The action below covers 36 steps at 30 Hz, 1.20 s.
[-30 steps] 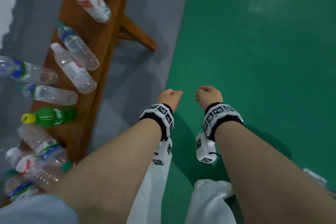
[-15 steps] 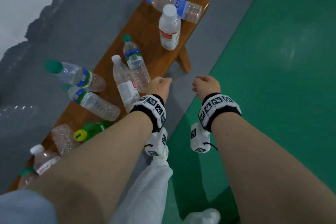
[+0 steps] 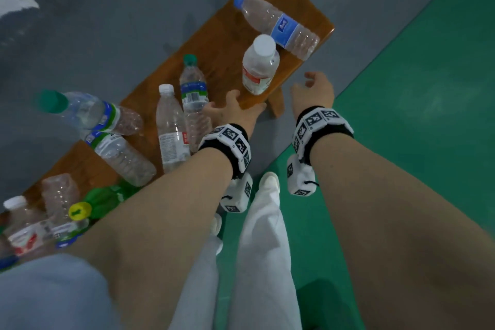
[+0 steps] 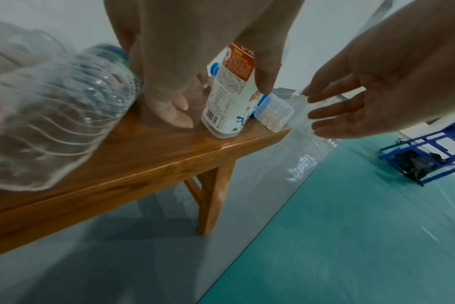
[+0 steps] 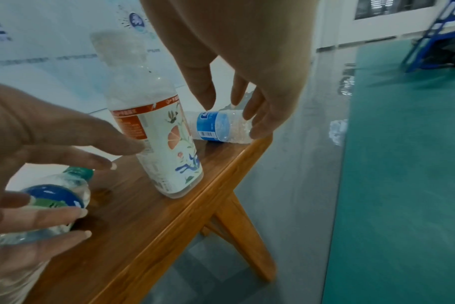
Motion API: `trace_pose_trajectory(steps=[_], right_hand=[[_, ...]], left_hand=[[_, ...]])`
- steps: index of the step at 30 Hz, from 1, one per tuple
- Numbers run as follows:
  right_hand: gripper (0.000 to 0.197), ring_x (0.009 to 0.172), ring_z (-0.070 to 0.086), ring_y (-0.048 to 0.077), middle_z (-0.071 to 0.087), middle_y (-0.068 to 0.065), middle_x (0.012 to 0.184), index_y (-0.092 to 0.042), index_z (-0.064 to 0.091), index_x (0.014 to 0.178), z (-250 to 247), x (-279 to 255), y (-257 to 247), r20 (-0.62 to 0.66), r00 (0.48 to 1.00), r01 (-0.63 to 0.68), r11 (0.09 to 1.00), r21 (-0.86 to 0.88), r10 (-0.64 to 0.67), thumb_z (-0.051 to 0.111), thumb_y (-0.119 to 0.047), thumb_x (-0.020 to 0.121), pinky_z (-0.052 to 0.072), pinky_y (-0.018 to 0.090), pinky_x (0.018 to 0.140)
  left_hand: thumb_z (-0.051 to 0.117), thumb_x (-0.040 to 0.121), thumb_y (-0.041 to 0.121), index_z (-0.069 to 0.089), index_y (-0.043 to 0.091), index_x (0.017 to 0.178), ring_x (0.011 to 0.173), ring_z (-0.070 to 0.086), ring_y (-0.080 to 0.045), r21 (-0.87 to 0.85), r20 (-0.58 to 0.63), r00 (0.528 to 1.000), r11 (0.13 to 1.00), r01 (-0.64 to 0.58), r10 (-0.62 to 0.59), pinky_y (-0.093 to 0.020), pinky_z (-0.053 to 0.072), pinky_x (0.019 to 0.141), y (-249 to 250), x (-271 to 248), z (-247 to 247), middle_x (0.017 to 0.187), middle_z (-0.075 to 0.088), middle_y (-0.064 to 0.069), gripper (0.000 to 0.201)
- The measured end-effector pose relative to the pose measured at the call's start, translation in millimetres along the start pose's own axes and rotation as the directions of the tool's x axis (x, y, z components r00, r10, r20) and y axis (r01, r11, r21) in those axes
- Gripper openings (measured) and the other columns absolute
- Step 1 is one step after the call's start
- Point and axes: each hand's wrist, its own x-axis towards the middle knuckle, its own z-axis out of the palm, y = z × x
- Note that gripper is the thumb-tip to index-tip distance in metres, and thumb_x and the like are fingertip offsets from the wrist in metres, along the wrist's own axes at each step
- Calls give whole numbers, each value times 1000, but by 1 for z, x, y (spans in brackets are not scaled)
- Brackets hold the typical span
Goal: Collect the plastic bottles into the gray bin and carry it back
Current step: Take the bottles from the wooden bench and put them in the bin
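Note:
Several plastic bottles lie along a wooden bench [image 3: 219,43]. Near its far end an orange-labelled, white-capped bottle [image 3: 261,64] stands upright, and a blue-capped bottle [image 3: 278,24] lies behind it. My left hand [image 3: 233,107] is open beside the upright bottle [image 4: 229,98]. Its fingers [image 4: 169,111] point down at the bench top and its thumb is close to the label. My right hand [image 3: 313,86] is open just off the bench's near corner, and its spread fingers [image 5: 257,123] hover by the blue-labelled bottle [image 5: 218,125]. Neither hand holds anything. No gray bin is in view.
More bottles lie nearer me: a green-capped one [image 3: 194,96], a white-capped one [image 3: 170,126] and a green bottle [image 3: 107,198]. The bench leg [image 4: 213,197] stands on grey floor beside green floor [image 3: 401,142]. A blue metal rack [image 4: 426,156] stands far right.
Both hands were fists held over the floor. They have opened and reached forward to the bench's far end, and the view has swung onto the bench.

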Motion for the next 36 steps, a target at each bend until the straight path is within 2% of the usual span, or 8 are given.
trace_pose_trajectory(steps=[7, 10, 12, 16, 19, 24, 32, 36], right_hand=[[50, 131, 38, 28, 39, 10, 143, -14, 47, 138, -9, 78, -37, 63, 970, 244, 936, -253, -235, 53, -9, 88, 38, 33, 99], [63, 146, 16, 24, 23, 6, 157, -19, 31, 149, -10, 104, -47, 153, 955, 293, 894, -338, -255, 57, -15, 91, 25, 37, 115], [75, 149, 6, 23, 17, 3, 160, -22, 23, 152, -5, 122, -57, 226, 944, 316, 863, -395, -243, 64, -22, 89, 20, 38, 118], [88, 148, 9, 24, 22, 5, 158, -20, 18, 153, 12, 146, -73, 349, 905, 381, 826, -416, -242, 71, -34, 84, 16, 42, 120], [77, 139, 33, 26, 40, 7, 146, -20, 30, 149, 24, 149, -75, 400, 886, 404, 815, -416, -236, 70, -33, 84, 31, 43, 114], [61, 116, 52, 26, 51, 6, 124, -20, 48, 133, 34, 140, -58, 364, 912, 336, 853, -400, -188, 74, -27, 79, 49, 39, 93], [63, 116, 53, 31, 47, 11, 126, -17, 45, 131, 28, 102, -19, 264, 963, 151, 922, -355, -55, 77, -24, 77, 48, 43, 96], [57, 109, 55, 33, 42, 12, 127, -15, 44, 130, 17, 61, 19, 180, 984, 44, 959, -280, 7, 71, -20, 80, 47, 39, 91]], left_hand=[[89, 60, 29, 30, 39, 142, 138, 16, -28, -253, -220, 976, 966, -47, -10, -27, 20, 116, 53, 27, 36, 151, -13, -14, 101], [89, 59, 22, 36, 31, 136, 136, 19, -24, -269, -286, 958, 956, -118, 38, 4, -3, 95, 58, 46, 43, 151, 0, -17, 94], [89, 59, 23, 38, 25, 133, 133, 24, -20, -254, -332, 940, 952, -173, 82, 11, -8, 84, 59, 57, 48, 149, 11, -17, 90], [89, 59, 27, 48, 18, 125, 117, 39, -11, -289, -358, 924, 925, -248, 136, -11, 26, 106, 62, 68, 48, 138, 34, -8, 79], [90, 55, 31, 49, 24, 115, 111, 56, -15, -366, -371, 918, 887, -282, 139, -32, 47, 99, 59, 69, 50, 122, 55, -5, 73], [90, 59, 20, 47, 17, 122, 109, 55, -13, -402, -373, 913, 858, -318, 164, -20, 46, 91, 53, 68, 54, 120, 56, -3, 77], [90, 59, 24, 47, 26, 114, 102, 56, -7, -398, -348, 917, 856, -331, 193, -6, 42, 83, 31, 45, 50, 110, 57, 8, 70], [89, 60, 25, 48, 19, 124, 103, 55, -7, -382, -274, 927, 855, -349, 256, -10, 42, 85, 6, 17, 48, 113, 56, 7, 75]])
